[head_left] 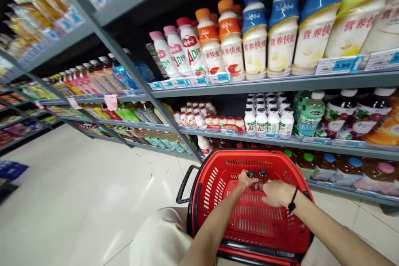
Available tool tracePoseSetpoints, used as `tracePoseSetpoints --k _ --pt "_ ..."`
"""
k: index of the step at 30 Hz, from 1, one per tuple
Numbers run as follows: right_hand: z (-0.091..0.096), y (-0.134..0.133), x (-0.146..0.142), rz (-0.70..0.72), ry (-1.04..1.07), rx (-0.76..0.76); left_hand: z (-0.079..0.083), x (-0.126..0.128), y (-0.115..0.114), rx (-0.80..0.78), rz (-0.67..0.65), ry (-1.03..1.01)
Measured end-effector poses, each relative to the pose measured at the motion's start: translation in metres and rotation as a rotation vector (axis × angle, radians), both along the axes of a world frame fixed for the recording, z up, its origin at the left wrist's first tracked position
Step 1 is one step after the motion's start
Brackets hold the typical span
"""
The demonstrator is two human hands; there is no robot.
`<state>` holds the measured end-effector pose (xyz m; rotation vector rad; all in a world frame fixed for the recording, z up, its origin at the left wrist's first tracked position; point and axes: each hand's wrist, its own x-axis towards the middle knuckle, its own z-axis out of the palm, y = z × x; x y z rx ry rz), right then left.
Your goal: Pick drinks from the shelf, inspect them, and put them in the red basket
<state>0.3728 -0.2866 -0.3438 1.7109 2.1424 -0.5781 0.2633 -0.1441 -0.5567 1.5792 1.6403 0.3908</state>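
Both my hands reach down into a red plastic shopping basket with black trim. Two dark drink bottles with green caps stand side by side near its far wall. My left hand is closed around the left bottle, its thumb across the front. My right hand, with a black band at the wrist, is curled against the lower part of the right bottle; its fingertips are partly hidden. The basket's slotted bottom shows in front of the hands.
Grey shelving runs along the far side, with milk-drink bottles, small white bottles and dark juice bottles. The basket's black handle sticks out left over the pale tiled floor. A blue item is at far left.
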Motion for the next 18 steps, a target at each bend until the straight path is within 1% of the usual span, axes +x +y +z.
tracePoseSetpoints --k 2,4,6,8,10,12,14,16,18 --pt "-0.001 0.000 -0.003 0.010 -0.023 -0.017 0.008 -0.004 -0.004 -0.033 -0.028 -0.011" --pt "-0.002 -0.002 -0.006 0.011 -0.035 -0.028 0.021 -0.009 -0.006 -0.075 -0.065 -0.007" --pt "-0.003 -0.004 -0.007 0.005 -0.047 -0.040 0.041 -0.016 -0.003 -0.132 -0.118 0.002" --pt "-0.003 -0.005 -0.007 -0.001 -0.060 -0.049 0.070 -0.026 0.007 -0.198 -0.189 -0.010" --pt "-0.002 -0.006 -0.007 -0.001 -0.070 -0.058 0.110 -0.039 0.022 -0.253 -0.275 -0.055" --pt "-0.001 -0.007 -0.007 0.000 -0.077 -0.064 0.158 -0.056 0.038 -0.282 -0.374 -0.120" --pt "0.001 -0.010 -0.008 0.001 -0.080 -0.064 0.209 -0.074 0.049 -0.236 -0.451 -0.208" --pt "0.003 -0.014 -0.011 0.000 -0.080 -0.055 0.259 -0.091 0.051 -0.079 -0.479 -0.316" --pt "0.006 -0.019 -0.016 0.006 -0.074 -0.033 0.303 -0.104 0.045 0.179 -0.451 -0.406"
